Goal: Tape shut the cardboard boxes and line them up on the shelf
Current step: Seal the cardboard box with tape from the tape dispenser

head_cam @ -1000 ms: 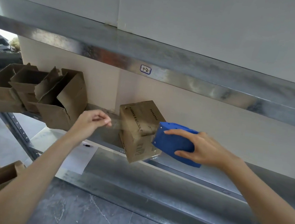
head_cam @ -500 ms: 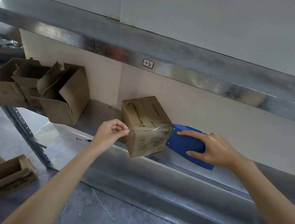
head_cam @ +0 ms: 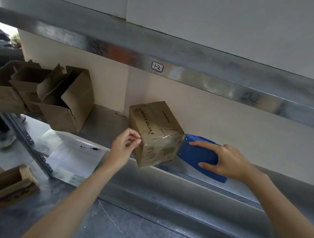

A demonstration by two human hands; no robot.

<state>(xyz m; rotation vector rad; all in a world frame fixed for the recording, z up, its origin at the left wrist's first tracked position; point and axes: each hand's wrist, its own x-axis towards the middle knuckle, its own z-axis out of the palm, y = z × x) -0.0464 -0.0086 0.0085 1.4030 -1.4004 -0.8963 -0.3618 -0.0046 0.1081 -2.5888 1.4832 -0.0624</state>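
Brown cardboard box (head_cam: 154, 134) sits on the shelf (head_cam: 104, 125), well right of 3 open boxes (head_cam: 63, 103), its near corner hanging past the front lip. The left hand (head_cam: 125, 146) pinches thumb and forefinger on what looks like the clear tape (head_cam: 167, 139) end at the box's left edge. The right hand (head_cam: 225, 160) wraps the blue dispenser (head_cam: 197, 154), its nose against the box's right edge. A hard rightward pull could drag the overhanging box off, or slack could wrinkle the strip.

One shut box (head_cam: 156, 133) is on the shelf (head_cam: 107, 120). Three open boxes (head_cam: 66, 110) are there too. Two other boxes (head_cam: 7, 186) are on the floor (head_cam: 115, 234). There is one blue tape gun (head_cam: 197, 156), one pen (head_cam: 89, 147), and two hands, a left hand (head_cam: 124, 146) and a right hand (head_cam: 225, 160).
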